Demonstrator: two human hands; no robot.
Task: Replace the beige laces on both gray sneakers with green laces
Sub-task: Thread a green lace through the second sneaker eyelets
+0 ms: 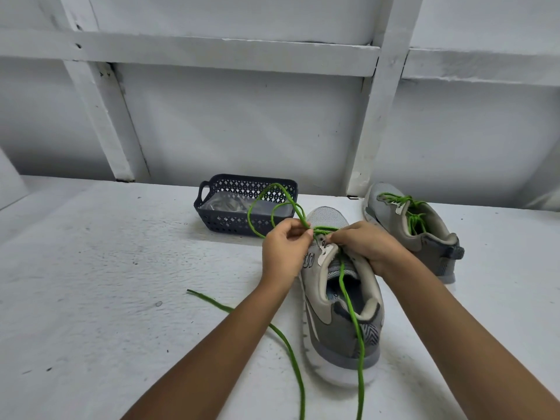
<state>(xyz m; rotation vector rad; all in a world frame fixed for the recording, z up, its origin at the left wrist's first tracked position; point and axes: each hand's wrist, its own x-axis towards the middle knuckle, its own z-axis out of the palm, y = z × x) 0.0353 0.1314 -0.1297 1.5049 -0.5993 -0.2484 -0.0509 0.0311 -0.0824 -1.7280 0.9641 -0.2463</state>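
Lacing underway on near sneaker [339,338] at 5 o'clock, toe pointing to 12, on the white table [121,298]. Far sneaker [430,237] at 3 o'clock already carries green, so I'd judge the job well past halfway. Basket [212,213] at 11 o'clock of the near shoe holds pale cord, probably the beige laces [230,204] (too blurred to be sure).

Hands: left hand [285,247] is closed, thumb and fingers pinching the green lace [351,310] just left of the toe-end eyelets. Slack stands up in loops over the basket. Right hand [369,247] is curled on the shoe's upper at the right eyelet row, steadying it. Can't tell whether the lace is also under its fingertips. One tail runs back over the tongue and heel towards 6, the other lies on the table towards 7.

How I'd do this step:
- Pull the slack straight away from the eyelet until the loops collapse. They cross each other at the pinch and look ready to knot.
- Pin the eyelet flap with the right hand so the pull doesn't drag the shoe.
- Even up both tails before the next row (only the first crossing looks in).
- Run the lace untwisted and match the far sneaker's pattern.
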